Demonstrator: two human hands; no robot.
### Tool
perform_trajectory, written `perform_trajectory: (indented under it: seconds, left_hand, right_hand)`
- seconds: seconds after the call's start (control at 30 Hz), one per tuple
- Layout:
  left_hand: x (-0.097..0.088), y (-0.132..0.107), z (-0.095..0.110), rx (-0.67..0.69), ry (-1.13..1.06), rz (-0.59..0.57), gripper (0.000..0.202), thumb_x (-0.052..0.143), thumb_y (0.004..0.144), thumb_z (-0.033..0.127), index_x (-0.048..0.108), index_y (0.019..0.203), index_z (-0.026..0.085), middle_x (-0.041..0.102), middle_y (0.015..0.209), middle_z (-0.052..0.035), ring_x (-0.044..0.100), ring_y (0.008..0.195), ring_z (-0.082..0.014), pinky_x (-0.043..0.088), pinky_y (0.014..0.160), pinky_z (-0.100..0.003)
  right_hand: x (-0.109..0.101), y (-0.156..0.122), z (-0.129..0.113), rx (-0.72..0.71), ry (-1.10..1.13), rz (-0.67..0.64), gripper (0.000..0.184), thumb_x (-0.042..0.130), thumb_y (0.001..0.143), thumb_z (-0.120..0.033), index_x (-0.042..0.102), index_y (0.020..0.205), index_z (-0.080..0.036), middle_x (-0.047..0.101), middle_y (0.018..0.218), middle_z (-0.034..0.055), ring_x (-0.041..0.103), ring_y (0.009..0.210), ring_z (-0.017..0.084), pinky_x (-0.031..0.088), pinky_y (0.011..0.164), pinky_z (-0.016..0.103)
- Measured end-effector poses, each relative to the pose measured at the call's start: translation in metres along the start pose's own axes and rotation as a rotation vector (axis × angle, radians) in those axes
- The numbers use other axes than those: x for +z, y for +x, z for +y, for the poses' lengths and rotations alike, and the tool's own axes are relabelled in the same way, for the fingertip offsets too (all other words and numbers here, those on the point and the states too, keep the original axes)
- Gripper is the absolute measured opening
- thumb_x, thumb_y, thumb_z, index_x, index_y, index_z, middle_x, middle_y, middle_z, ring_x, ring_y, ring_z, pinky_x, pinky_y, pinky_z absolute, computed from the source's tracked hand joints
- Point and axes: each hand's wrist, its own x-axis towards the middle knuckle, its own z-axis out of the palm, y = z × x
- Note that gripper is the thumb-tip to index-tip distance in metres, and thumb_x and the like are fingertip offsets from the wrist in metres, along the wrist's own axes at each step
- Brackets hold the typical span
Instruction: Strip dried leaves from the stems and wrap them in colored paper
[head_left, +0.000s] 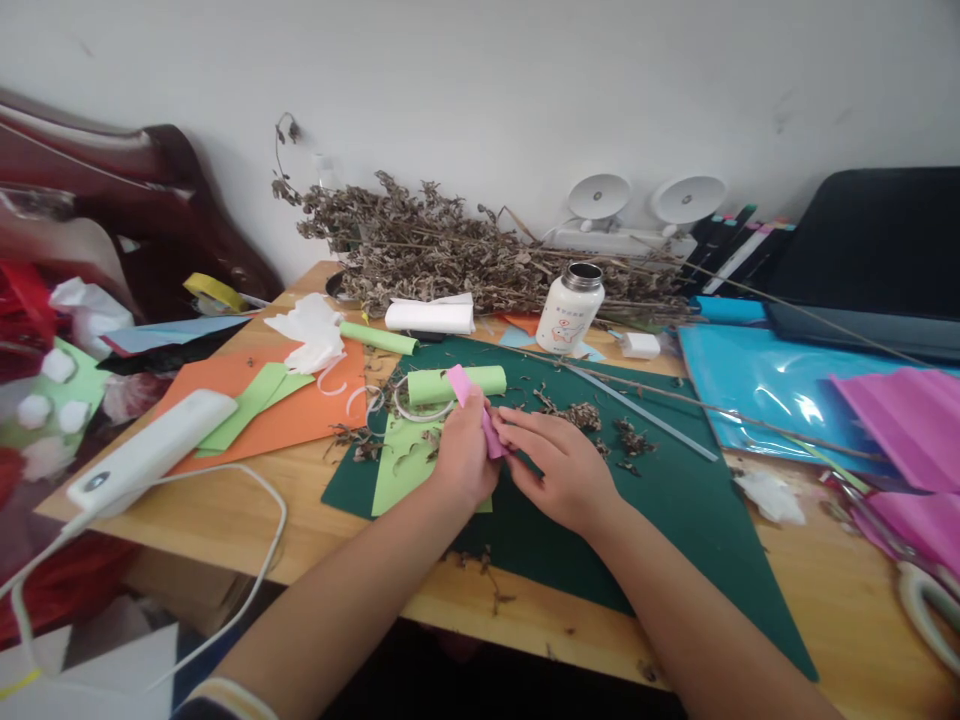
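We hold a pink paper strip (459,381) over the dark green mat (675,530), near its middle, with the strip tilted so that its upper end points away from us and to the left. Our left hand (465,455) grasps the strip, its thumb lying along the paper. Our right hand (566,475) meets the lower end of the strip with bent fingertips; we cannot tell whether those fingertips pinch the paper or only touch it.

The mat lies on the wooden bench (847,610). Partly beneath our left hand we find a light green sheet (397,480), flat on the mat. Just beyond the hands lies a light green roll (427,388), set crosswise. To the right of the roll we note crumbled dried leaves (581,416) and a slim translucent rod (645,412), placed diagonally.

At the far edge of the mat we have a white bottle (570,315), upright, its mouth uncovered. Behind it a bundle of dried plants (420,240) runs along the wall. On our left we locate orange paper (225,375) and, at the bench edge, a white elongated device (154,450) with a cable. On our right we locate a glossy blue packet (750,375), pink sheets (907,415) and, at the margin of the view, scissors (919,600).
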Motion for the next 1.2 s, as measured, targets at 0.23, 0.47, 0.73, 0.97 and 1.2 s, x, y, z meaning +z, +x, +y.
perform_trajectory:
  seconds: [0.23, 0.47, 0.73, 0.97, 1.2]
  left_hand:
    - [-0.013, -0.012, 0.004, 0.365, 0.793, -0.344, 0.019, 0.043, 0.073, 0.037, 0.041, 0.069, 0.018, 0.041, 0.045, 0.0072, 0.040, 0.037, -0.0065, 0.030, 0.038, -0.018]
    - [-0.015, -0.018, 0.003, 0.541, 1.342, -0.606, 0.016, 0.043, 0.072, 0.033, 0.047, 0.071, 0.018, 0.052, 0.062, 0.0009, 0.046, 0.055, -0.0111, 0.031, 0.050, -0.021]
    - [-0.015, -0.018, 0.002, 0.625, 1.444, -0.644, 0.014, 0.043, 0.073, 0.032, 0.047, 0.070, 0.019, 0.051, 0.059, 0.0001, 0.046, 0.051, -0.0118, 0.029, 0.047, -0.020]
    - [-0.019, -0.018, 0.001, 0.704, 1.372, -0.724, 0.008, 0.048, 0.071, 0.027, 0.051, 0.072, 0.020, 0.053, 0.061, 0.0001, 0.047, 0.053, -0.0111, 0.031, 0.049, -0.019]
    - [-0.021, -0.018, 0.001, 0.770, 1.446, -0.735, 0.008, 0.050, 0.068, 0.027, 0.052, 0.073, 0.021, 0.054, 0.061, -0.0009, 0.049, 0.055, -0.0129, 0.030, 0.050, -0.020]
  right_hand:
    - [-0.020, -0.009, 0.021, 0.331, 0.525, 0.190, 0.040, 0.045, 0.075, -0.028, 0.041, 0.114, -0.024, 0.049, 0.113, 0.0079, 0.047, 0.102, 0.021, 0.041, 0.083, 0.040]
    - [-0.039, -0.004, 0.012, 0.236, 0.668, 0.070, 0.048, 0.055, 0.069, -0.030, 0.041, 0.114, -0.028, 0.044, 0.119, 0.0054, 0.038, 0.111, 0.024, 0.036, 0.088, 0.044]
    - [-0.047, -0.004, 0.010, 0.127, 0.513, 0.183, 0.036, 0.054, 0.067, -0.012, 0.050, 0.099, -0.026, 0.052, 0.104, 0.0057, 0.050, 0.095, 0.020, 0.043, 0.078, 0.040]
    - [-0.057, -0.002, 0.005, -0.057, 0.341, 0.221, 0.019, 0.049, 0.068, -0.019, 0.053, 0.087, -0.022, 0.052, 0.102, 0.0068, 0.050, 0.091, 0.022, 0.042, 0.077, 0.043]
    - [-0.065, 0.002, 0.000, -0.105, 0.150, 0.121, 0.014, 0.048, 0.068, -0.028, 0.055, 0.077, -0.019, 0.052, 0.105, 0.0083, 0.045, 0.098, 0.025, 0.039, 0.080, 0.044]
